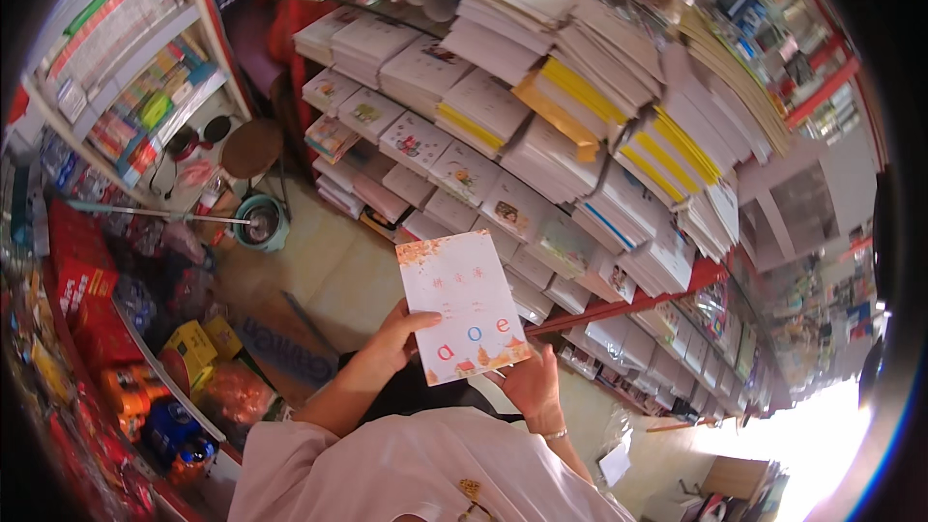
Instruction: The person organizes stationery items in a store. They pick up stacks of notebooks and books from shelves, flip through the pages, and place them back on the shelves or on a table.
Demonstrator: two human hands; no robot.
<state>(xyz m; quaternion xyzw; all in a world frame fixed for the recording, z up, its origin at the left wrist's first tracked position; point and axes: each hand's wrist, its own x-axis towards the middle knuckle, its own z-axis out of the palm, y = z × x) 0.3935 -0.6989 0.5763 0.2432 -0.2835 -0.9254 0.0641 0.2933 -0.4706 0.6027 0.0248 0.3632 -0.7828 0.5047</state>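
Observation:
A white exercise book [464,304] with coloured letters and an orange leaf pattern is held in front of my chest, its cover facing up. My left hand [406,333] grips its left edge, thumb on the cover and fingers hidden underneath. At the lower right corner is my right hand [531,380], palm up with the fingers spread, partly under the book; whether it bears any weight cannot be told. Beyond the book, stacks of exercise books [464,170] with printed covers fill a tiered rack.
A mop [181,216] rests in a green bucket [274,235] near a round stool [251,148]. Cardboard [286,355], a yellow box [190,349] and bagged goods lie at the left. Red-edged shelving [631,308] runs along the right. A plastic-wrapped item [615,462] lies on the floor.

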